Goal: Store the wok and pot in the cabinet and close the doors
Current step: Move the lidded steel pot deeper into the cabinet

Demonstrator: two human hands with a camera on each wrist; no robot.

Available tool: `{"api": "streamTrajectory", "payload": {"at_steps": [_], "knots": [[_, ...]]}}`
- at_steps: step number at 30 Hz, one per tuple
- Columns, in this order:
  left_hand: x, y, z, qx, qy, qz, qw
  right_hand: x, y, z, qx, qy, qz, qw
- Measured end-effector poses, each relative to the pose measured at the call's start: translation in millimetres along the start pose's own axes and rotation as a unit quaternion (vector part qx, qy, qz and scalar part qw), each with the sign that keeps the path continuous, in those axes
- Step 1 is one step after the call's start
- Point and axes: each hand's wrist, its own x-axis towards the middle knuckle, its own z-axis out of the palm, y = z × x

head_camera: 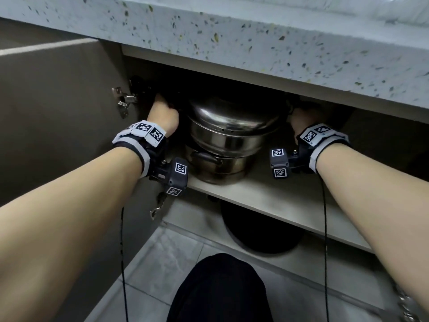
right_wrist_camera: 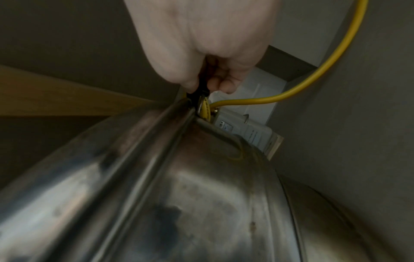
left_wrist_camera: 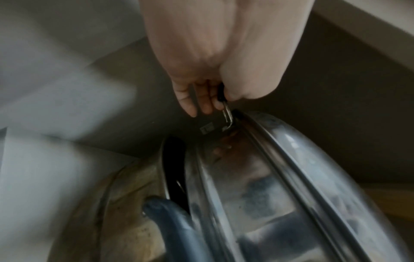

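Both my forearms reach in at twelve o'clock, left hand [head_camera: 163, 113] and right hand [head_camera: 301, 119] each curled round a side handle of the steel pot [head_camera: 228, 135] on the cabinet shelf [head_camera: 290, 205]; probably heavy, rigid and slippery.

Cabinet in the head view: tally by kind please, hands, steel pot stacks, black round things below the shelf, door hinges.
Hands: 2, left hand, right hand
Steel pot stack: 1
Black round thing below the shelf: 1
Door hinges: 2, upper, lower
Total: 6
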Motion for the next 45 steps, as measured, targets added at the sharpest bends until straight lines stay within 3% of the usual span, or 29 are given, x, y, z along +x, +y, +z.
{"api": "streamTrajectory", "payload": {"at_steps": [4, 11, 20, 27, 45], "knots": [[11, -12, 4, 0.004, 0.004, 0.009, 1.000, 34, 15, 25, 0.024, 0.088, 0.005, 0.996], [18, -23, 5, 0.034, 0.010, 0.018, 0.999, 60, 28, 40, 0.056, 0.079, 0.042, 0.994], [37, -33, 12, 0.042, -0.010, 0.020, 0.999, 68, 39, 51, 0.074, 0.077, 0.017, 0.994], [43, -35, 17, 0.069, 0.013, 0.017, 0.997, 69, 41, 50, 0.058, 0.074, 0.010, 0.996], [29, -44, 23, 0.046, 0.024, 0.007, 0.999, 62, 50, 53, 0.065, 0.079, -0.037, 0.994]]}}
